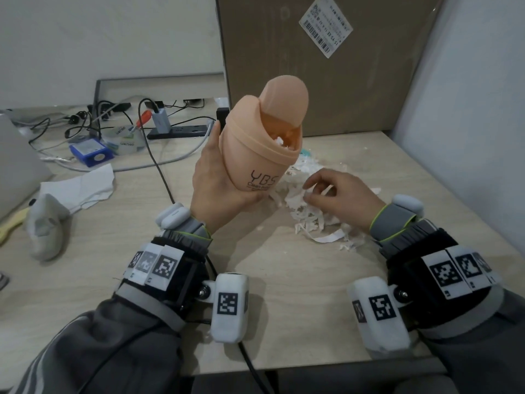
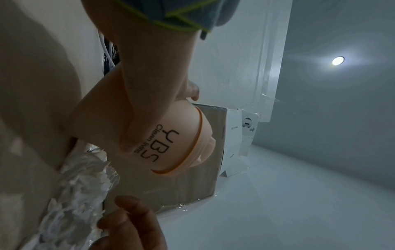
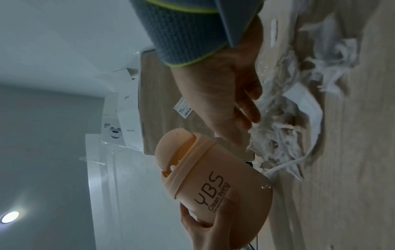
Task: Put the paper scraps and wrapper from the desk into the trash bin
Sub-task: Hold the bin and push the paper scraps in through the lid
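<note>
My left hand (image 1: 216, 177) grips a peach trash bin (image 1: 255, 155) marked "YBS", lifted off the desk and tilted right. Its swing lid is tipped open, and white scraps show inside. A pile of shredded white paper scraps (image 1: 309, 217) lies on the desk under and right of the bin. My right hand (image 1: 329, 191) hovers over the pile, fingers loosely curled and holding nothing. The left wrist view shows my left hand (image 2: 136, 110) around the bin (image 2: 171, 143). In the right wrist view, my right hand (image 3: 224, 101) reaches toward the scraps (image 3: 278, 126) and a clear wrapper (image 3: 267, 71).
A large cardboard box (image 1: 312, 66) stands at the back, a wall (image 1: 468, 137) on the right. At left are a power strip with cables (image 1: 176, 132), a blue box (image 1: 88, 152), a crumpled white sheet (image 1: 82, 189) and a grey soft object (image 1: 45, 226).
</note>
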